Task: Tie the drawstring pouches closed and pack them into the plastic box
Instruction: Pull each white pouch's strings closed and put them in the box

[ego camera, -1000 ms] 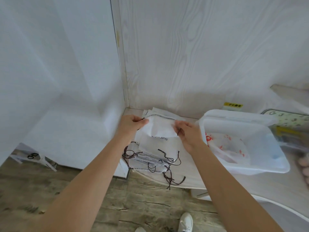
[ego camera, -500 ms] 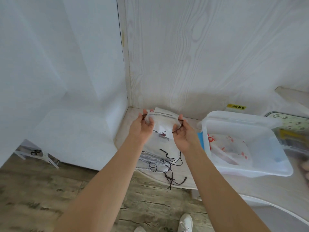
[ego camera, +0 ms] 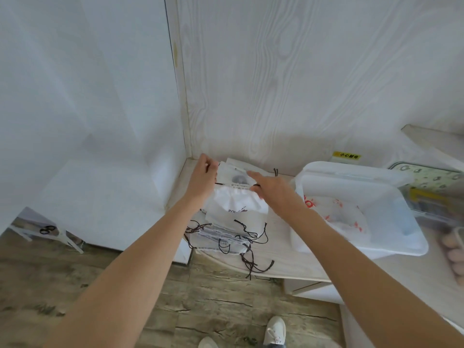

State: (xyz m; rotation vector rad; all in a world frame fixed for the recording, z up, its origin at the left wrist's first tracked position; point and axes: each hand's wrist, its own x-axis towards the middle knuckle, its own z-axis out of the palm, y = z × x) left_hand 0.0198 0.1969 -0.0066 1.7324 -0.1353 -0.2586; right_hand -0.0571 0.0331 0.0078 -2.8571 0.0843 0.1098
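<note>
Pouch (ego camera: 236, 204), white cloth w/ dark cord, held just above a stack of pouches (ego camera: 226, 237) near the table's front left corner; its mouth is gathered. Left hand (ego camera: 202, 180) pinches the cord on the left side, fingers curled. Right hand (ego camera: 272, 189) grips the cord at the right, fingers mostly together; exact hold can't be told. Plastic box (ego camera: 406, 244) sits just right, one printed pouch (ego camera: 336, 214) inside. Risks, as I judge: cord slipping from a pinch before knotting, or loose cords (ego camera: 251, 262) at the table (ego camera: 283, 257) edge snagging & dragging the stack off.
</note>
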